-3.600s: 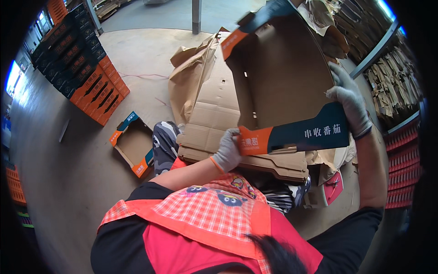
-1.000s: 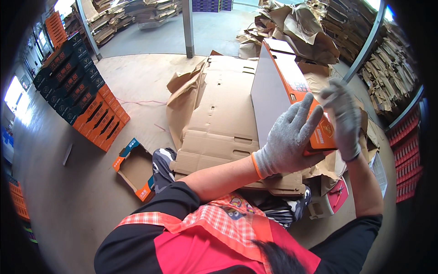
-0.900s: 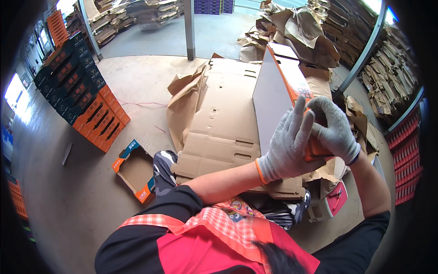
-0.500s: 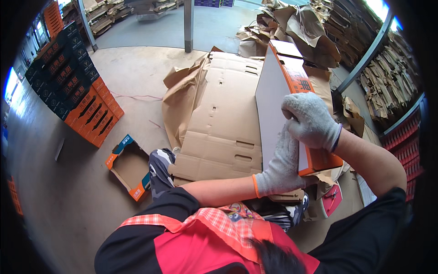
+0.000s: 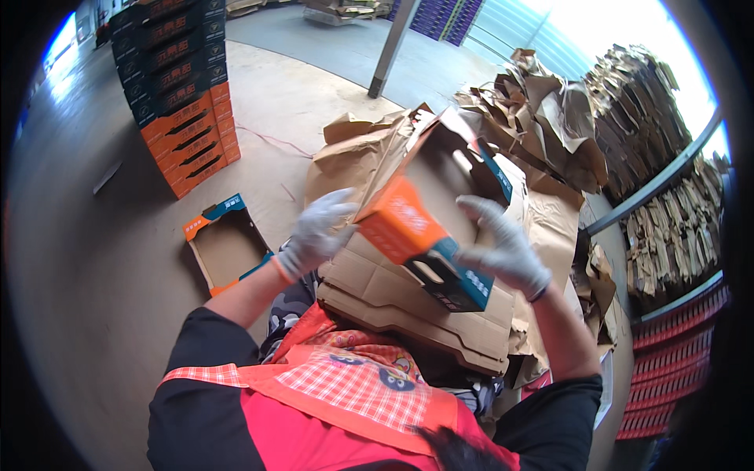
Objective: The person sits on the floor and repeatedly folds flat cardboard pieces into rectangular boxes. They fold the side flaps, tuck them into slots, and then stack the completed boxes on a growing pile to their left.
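Observation:
A carton tray in orange and dark teal stands tilted over my lap, its open side facing up and right. Its far end is smeared by motion. By its left corner is my left hand, in a grey-white knitted glove, fingers spread and fingertips at or very near the cardboard. My right hand, gloved alike, reaches over the tray's right side with thumb and fingers apart; whether it presses on the wall I cannot tell. Beneath the tray lies a stack of flattened brown cardboard.
Another open tray lies on the floor at left, before a tall stack of orange and dark cartons. Crumpled brown paper heaps up behind. Cardboard bundles and red crates stand at right, near a metal post.
The tray has turned from standing on edge, pale underside toward me, to open side up. My hands have parted from its lower right edge to its opposite sides. The view has shifted.

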The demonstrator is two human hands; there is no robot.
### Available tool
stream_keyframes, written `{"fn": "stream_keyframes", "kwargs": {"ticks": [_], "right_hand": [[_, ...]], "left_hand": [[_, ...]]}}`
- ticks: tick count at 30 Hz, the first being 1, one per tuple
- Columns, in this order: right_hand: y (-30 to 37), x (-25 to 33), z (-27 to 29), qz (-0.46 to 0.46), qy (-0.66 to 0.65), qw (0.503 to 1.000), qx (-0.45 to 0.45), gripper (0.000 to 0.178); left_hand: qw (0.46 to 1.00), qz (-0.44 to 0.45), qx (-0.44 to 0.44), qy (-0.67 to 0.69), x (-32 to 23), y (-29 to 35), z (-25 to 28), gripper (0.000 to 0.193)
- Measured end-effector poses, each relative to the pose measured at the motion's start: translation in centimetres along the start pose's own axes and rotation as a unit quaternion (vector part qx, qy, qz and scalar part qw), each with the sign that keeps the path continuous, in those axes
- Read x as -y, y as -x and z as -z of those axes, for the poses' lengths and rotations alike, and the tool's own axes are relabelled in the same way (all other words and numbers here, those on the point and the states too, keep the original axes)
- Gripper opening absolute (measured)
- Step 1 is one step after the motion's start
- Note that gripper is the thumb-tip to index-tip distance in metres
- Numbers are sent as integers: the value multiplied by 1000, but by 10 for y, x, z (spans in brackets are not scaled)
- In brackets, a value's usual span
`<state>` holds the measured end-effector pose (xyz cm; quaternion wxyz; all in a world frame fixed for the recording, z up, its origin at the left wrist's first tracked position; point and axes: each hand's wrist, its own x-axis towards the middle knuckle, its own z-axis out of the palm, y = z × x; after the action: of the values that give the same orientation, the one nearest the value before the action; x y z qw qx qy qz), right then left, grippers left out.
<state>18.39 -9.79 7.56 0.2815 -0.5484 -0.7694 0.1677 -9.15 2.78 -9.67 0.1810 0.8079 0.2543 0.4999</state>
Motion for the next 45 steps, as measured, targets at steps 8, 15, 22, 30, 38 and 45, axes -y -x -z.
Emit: {"fn": "stream_keyframes", "kwargs": {"ticks": [8, 15, 22, 30, 38, 45], "right_hand": [[-16, -75, -110, -84, 327, 939, 72, 90], [-162, -29, -160, 190, 269, 931, 159, 85], [-241, 4, -355, 323, 159, 887, 289, 69], [-216, -38, -487, 320, 182, 825, 428, 67], [-200, -58, -537, 278, 214, 766, 539, 59], [-194, -86, -575, 259, 202, 743, 583, 76]], "left_hand": [[868, 408, 100, -266, 143, 249, 58, 67], [802, 479, 197, -298, 156, 311, 8, 89], [753, 569, 258, -206, 185, 312, -19, 73], [798, 516, 253, -179, 189, 345, -28, 60], [794, 528, 285, -100, 183, 347, -5, 43], [857, 441, 212, -161, 163, 315, 16, 20]]}}
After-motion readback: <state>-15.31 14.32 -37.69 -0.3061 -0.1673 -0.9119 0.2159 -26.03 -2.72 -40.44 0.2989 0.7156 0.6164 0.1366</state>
